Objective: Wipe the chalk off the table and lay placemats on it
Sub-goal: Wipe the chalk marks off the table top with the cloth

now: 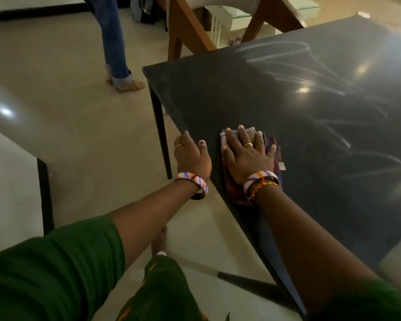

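Near the surface's [218, 89] left edge, the right hand [248, 156] presses a folded cloth [273, 147] flat, fingers spread; the left hand [192, 156] grips the edge. Chalk scribbles [310, 66] remain; no placemats visible.

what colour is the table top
The table top is black and glossy, streaked with pale chalk marks; the head view shows it.
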Demonstrator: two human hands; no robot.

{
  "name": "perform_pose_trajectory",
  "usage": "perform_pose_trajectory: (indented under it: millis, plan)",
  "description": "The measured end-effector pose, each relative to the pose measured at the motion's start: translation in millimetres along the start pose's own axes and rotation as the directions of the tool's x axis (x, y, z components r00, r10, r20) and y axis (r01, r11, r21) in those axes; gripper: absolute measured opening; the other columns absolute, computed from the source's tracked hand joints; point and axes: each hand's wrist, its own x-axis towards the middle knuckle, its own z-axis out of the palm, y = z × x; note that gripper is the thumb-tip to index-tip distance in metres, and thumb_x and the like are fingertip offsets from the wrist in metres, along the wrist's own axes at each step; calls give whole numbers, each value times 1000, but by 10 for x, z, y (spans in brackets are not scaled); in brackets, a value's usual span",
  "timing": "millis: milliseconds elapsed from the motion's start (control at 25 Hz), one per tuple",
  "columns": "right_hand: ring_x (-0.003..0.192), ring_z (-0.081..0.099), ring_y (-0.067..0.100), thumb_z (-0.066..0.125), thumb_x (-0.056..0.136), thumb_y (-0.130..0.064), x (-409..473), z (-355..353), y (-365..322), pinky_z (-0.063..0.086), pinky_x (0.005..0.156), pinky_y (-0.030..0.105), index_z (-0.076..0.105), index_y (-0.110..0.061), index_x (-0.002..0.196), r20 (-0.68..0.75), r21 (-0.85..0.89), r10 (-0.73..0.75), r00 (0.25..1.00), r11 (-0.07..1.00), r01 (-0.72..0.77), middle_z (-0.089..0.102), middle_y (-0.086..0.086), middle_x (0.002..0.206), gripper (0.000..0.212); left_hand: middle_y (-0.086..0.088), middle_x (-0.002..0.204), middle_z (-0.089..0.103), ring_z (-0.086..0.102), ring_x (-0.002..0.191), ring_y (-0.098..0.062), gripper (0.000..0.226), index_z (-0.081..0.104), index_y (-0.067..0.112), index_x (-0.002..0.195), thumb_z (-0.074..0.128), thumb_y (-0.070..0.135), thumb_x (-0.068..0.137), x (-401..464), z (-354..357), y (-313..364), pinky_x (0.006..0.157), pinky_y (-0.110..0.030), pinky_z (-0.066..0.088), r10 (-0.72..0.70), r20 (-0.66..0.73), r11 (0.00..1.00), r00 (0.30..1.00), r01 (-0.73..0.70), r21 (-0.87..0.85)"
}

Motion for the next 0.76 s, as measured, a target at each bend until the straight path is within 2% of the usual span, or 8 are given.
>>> perform_pose_trajectory:
  millis: [160,280,400,520,680,760]
  plan:
    - [145,-10,31,18,99,-52,-684,-113,674,-2,113,61,3,-43,148,6,-7,75,997,997,-75,-4,-7,159,52,-12,156,2,6,144,-26,54,25,12,146,38,32,98,-560,330,190,114,-40,15,200,33,922,979,-200,332]
    - [145,-10,30,17,98,-53,-911,-150,1109,-3,114,60,3,-44,147,-1,6,158,987,987,-158,-4,-9,159,52,-10,157,1,6,144,-26,52,30,14,144,37,36,97,-706,617,465,114,-42,11,371,146,809,917,-396,434]
    - [146,-7,30,20,97,-55,-898,-205,1571,-6,113,59,7,-45,147,-59,61,329,943,944,-325,0,-9,159,53,-8,157,-1,3,145,-25,53,29,14,144,36,39,97,-636,968,757,114,-43,9,438,262,713,860,-510,481]
    - [146,-4,32,22,97,-55,-698,-349,2148,-6,111,62,12,-43,148,-89,111,461,883,886,-451,3,-7,159,53,-9,157,-3,2,145,-25,57,25,13,146,33,41,97,-514,1371,1032,114,-43,9,428,328,660,842,-540,523]
    - [145,2,33,25,96,-53,-240,-600,3019,-2,111,64,14,-22,150,-118,143,642,757,766,-627,11,9,158,63,-9,157,-6,0,145,-25,60,17,12,148,31,42,98,-417,1791,1261,115,-43,6,357,319,692,878,-478,541]
    - [145,2,33,25,97,-51,-119,-743,3233,-2,111,64,11,-17,151,-118,190,703,701,709,-679,11,15,157,66,-8,157,-7,-1,145,-25,61,14,11,148,30,42,98,-421,1905,1299,116,-44,5,328,281,709,902,-432,558]
